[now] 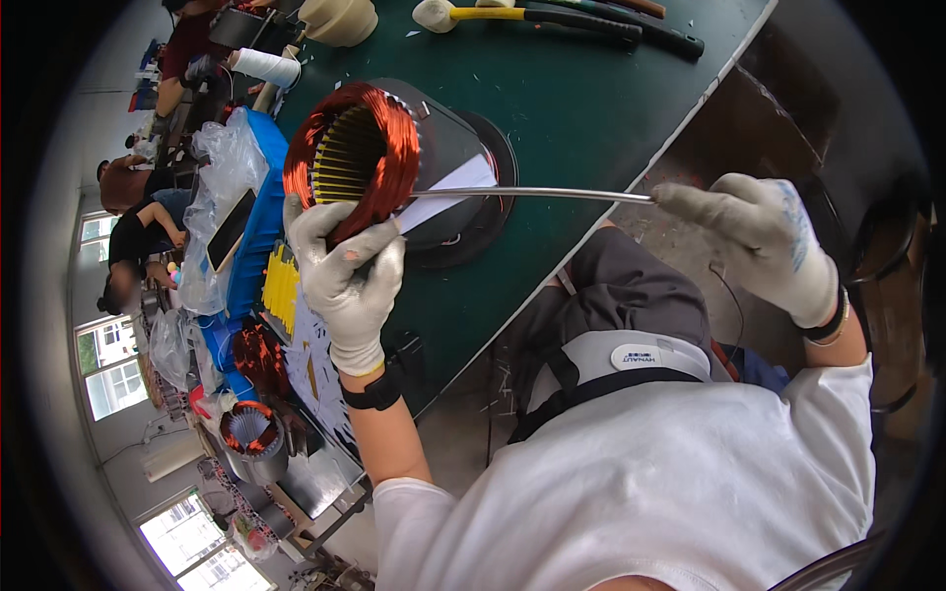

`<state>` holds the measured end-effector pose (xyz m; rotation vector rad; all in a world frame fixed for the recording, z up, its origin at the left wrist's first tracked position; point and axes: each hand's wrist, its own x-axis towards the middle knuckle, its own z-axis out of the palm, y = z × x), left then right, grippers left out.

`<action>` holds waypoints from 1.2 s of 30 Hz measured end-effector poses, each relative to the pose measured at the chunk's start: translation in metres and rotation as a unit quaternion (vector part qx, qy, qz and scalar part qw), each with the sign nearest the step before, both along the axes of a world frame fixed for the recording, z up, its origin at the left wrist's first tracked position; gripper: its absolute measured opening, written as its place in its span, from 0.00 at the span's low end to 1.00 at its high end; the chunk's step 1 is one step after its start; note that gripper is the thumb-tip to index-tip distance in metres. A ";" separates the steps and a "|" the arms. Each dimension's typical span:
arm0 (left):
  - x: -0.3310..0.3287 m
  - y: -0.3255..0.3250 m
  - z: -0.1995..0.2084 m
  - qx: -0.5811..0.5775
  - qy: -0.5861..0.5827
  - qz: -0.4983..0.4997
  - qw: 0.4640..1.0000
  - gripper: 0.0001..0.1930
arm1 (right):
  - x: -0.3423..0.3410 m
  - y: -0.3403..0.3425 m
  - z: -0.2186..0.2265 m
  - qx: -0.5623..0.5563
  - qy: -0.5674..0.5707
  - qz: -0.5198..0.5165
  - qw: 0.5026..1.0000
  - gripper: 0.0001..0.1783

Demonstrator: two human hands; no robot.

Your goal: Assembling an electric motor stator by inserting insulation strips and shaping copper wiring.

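A motor stator (445, 133) lies on its side on the green table, with a thick ring of copper winding (396, 148) bulging from its near end and yellow slot strips showing inside. My gloved left hand (347, 281) has its fingers closed on the lower edge of that winding. Close to its fingertips, a white sheet of paper (453, 189) lies against the stator's side. My gloved right hand (754, 231), off to the right beyond the table edge, grips one end of a thin metal rod (552, 193). The rod's far end reaches the winding, where its tip is hidden.
Mallets (552, 15) lie at the table's far side. Left of the stator are a blue bin (258, 212) with plastic bags, yellow strips (281, 286) and a white thread spool (266, 67). Another wound stator (251, 443) stands lower left. Other people work at the far left.
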<state>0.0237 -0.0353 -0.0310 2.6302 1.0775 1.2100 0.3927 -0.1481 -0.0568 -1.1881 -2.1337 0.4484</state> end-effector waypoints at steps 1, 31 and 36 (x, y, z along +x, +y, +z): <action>0.000 -0.005 0.002 -0.010 -0.032 0.011 0.999 0.10 | 0.007 -0.008 0.003 -0.001 -0.002 -0.024 1.000 0.22; 0.050 0.003 -0.008 0.181 0.114 0.069 0.974 0.14 | -0.001 0.065 -0.031 -0.017 0.231 0.016 0.973 0.20; 0.040 -0.003 -0.009 0.140 0.117 0.079 0.980 0.12 | -0.009 0.055 -0.026 -0.096 0.135 -0.021 0.986 0.19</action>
